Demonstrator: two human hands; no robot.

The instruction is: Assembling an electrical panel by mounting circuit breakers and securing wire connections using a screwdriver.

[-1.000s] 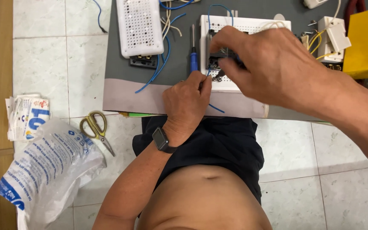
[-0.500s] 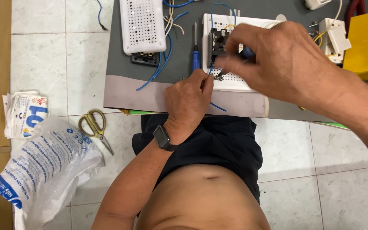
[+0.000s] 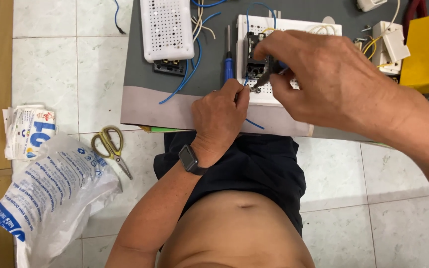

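Two hands (image 3: 274,84) (one dark switch module (image 3: 257,62))

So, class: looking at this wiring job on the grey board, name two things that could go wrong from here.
1. The left hand pinches a thin blue wire right beside the dark switch module that the right hand grips; the wire may slip or kink.
2. The blue-handled screwdriver lies loose next to both hands and could be knocked off the board, which overhangs the lap.

Top centre, a board (image 3: 140,106) spans the lap, a perforated panel (image 3: 167,27) on it, a screwdriver (image 3: 228,64) to its right. Scissors (image 3: 109,146) lie on the floor (image 3: 65,59) lower left, above a plastic bag (image 3: 50,198).
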